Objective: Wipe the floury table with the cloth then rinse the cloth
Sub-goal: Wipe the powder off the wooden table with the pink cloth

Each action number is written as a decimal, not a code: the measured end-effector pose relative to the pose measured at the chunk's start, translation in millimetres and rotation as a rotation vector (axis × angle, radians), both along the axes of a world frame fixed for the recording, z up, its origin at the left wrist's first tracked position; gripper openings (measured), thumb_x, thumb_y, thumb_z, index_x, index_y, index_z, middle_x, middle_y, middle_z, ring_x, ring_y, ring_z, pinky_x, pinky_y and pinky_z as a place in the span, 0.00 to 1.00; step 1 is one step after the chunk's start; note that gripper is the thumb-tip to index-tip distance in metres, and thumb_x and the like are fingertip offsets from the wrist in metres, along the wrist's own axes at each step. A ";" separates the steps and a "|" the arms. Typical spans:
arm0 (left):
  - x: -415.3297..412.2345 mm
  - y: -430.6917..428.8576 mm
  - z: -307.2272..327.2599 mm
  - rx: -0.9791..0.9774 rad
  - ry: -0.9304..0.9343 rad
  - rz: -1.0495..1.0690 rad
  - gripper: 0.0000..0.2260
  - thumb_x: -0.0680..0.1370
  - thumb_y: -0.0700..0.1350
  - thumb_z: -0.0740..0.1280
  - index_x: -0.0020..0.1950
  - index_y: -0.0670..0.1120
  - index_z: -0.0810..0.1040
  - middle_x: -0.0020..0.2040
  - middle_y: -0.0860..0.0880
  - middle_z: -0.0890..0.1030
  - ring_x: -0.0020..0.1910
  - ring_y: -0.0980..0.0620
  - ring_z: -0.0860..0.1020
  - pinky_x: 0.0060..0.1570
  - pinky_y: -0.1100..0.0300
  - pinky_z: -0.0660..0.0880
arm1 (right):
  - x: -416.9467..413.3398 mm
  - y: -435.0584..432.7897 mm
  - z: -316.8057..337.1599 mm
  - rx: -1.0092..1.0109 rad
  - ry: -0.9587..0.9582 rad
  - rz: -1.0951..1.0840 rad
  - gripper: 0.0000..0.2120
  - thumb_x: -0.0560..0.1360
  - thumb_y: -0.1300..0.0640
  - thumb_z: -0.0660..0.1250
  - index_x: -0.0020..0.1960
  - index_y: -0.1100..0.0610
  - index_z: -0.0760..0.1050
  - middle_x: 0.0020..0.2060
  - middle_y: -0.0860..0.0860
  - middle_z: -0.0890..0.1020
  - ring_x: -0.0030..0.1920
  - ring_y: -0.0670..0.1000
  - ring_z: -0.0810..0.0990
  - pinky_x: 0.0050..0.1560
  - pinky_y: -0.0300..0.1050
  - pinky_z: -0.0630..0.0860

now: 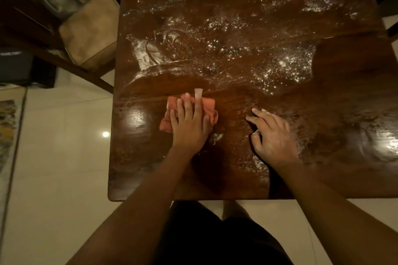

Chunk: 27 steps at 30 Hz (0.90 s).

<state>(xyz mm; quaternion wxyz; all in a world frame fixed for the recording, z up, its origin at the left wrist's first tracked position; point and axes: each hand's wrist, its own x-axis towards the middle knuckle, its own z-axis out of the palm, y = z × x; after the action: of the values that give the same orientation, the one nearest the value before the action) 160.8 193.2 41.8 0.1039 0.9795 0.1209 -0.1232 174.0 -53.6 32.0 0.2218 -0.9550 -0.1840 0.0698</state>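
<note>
A dark brown wooden table (pixel 312 174) fills the view, its far half speckled and smeared with white flour (pixel 215 34). A crumpled pink cloth (pixel 207 104) with a white tag lies on the near left part of the table. My left hand (pixel 189 123) presses flat on the cloth, fingers spread over it. My right hand (pixel 273 135) rests on the bare wet wood to the right of the cloth, fingers loosely apart and holding nothing. The near strip of the table looks wet and shiny with little flour.
A wooden chair with a beige cushion (pixel 90 28) stands at the table's far left corner. Pale floor tiles (pixel 60 157) lie to the left and below the table's near edge. A patterned rug (pixel 8 131) lies at the far left.
</note>
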 end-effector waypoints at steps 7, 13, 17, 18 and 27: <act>-30.4 -24.0 2.3 0.005 0.023 -0.535 0.27 0.84 0.57 0.47 0.81 0.51 0.45 0.81 0.45 0.42 0.79 0.40 0.39 0.74 0.34 0.44 | 0.1 -0.7 1.0 0.027 -0.009 -0.016 0.21 0.76 0.52 0.56 0.67 0.52 0.76 0.70 0.49 0.74 0.71 0.54 0.70 0.68 0.56 0.66; -84.6 92.7 8.9 0.035 0.037 -0.450 0.25 0.82 0.63 0.43 0.78 0.64 0.42 0.81 0.53 0.47 0.80 0.48 0.43 0.75 0.36 0.48 | 0.0 -0.5 0.1 -0.007 0.017 -0.009 0.21 0.78 0.52 0.56 0.69 0.51 0.74 0.72 0.49 0.72 0.74 0.53 0.66 0.70 0.56 0.63; -96.8 104.6 10.9 -0.006 0.021 0.239 0.27 0.81 0.64 0.42 0.80 0.60 0.43 0.81 0.48 0.47 0.79 0.42 0.44 0.75 0.35 0.44 | -1.5 1.9 5.7 -0.059 0.010 -0.018 0.23 0.77 0.51 0.54 0.69 0.52 0.74 0.72 0.50 0.72 0.74 0.54 0.66 0.71 0.57 0.63; -105.3 87.6 9.5 0.019 0.019 0.285 0.28 0.81 0.63 0.42 0.80 0.58 0.44 0.81 0.47 0.48 0.79 0.40 0.46 0.75 0.35 0.45 | -2.1 2.1 7.1 -0.073 0.013 -0.022 0.23 0.76 0.50 0.53 0.69 0.52 0.73 0.72 0.50 0.72 0.74 0.54 0.66 0.71 0.57 0.63; -162.5 66.3 -1.3 0.042 -0.058 -0.198 0.25 0.83 0.60 0.44 0.80 0.61 0.44 0.81 0.51 0.45 0.80 0.43 0.46 0.74 0.36 0.50 | -3.2 2.7 8.0 -0.113 -0.032 -0.025 0.22 0.76 0.54 0.58 0.68 0.52 0.72 0.72 0.51 0.71 0.73 0.55 0.65 0.70 0.59 0.62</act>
<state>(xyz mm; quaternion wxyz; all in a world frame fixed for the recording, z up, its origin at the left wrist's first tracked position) -1.8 259.4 40.5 0.0742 0.9917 0.0232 -0.1020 170.8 -50.9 40.0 0.1656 -0.9693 -0.1711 0.0620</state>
